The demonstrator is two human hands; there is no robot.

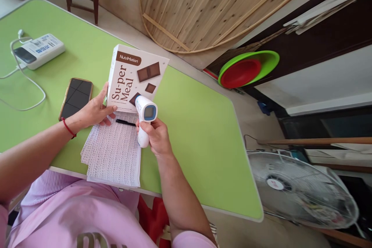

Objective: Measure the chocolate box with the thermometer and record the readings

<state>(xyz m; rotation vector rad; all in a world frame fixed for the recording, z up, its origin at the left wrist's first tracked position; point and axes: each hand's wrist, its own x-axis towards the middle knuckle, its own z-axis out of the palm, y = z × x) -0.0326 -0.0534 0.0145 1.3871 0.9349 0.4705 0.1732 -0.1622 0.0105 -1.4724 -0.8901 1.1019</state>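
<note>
My left hand (100,109) grips the lower left edge of a white and brown "Su-per Meal" box (128,81), its thumb on the front face. The box stands tilted above the table. A white and blue infrared thermometer (143,138) is in my right hand (159,135), fingers wrapped round its handle. Its small grey screen faces me, and its head is in front of the box's lower right corner. Under both hands lie several sheets of handwritten paper (116,159), with a black pen (124,122) across their top.
Left of the papers a smartphone (76,99) lies on the green table (192,139). Farther left is a white power bank (43,51) with a white cable. A standing fan (302,190) is at the right, and green and red basins (241,73) lean by the wall.
</note>
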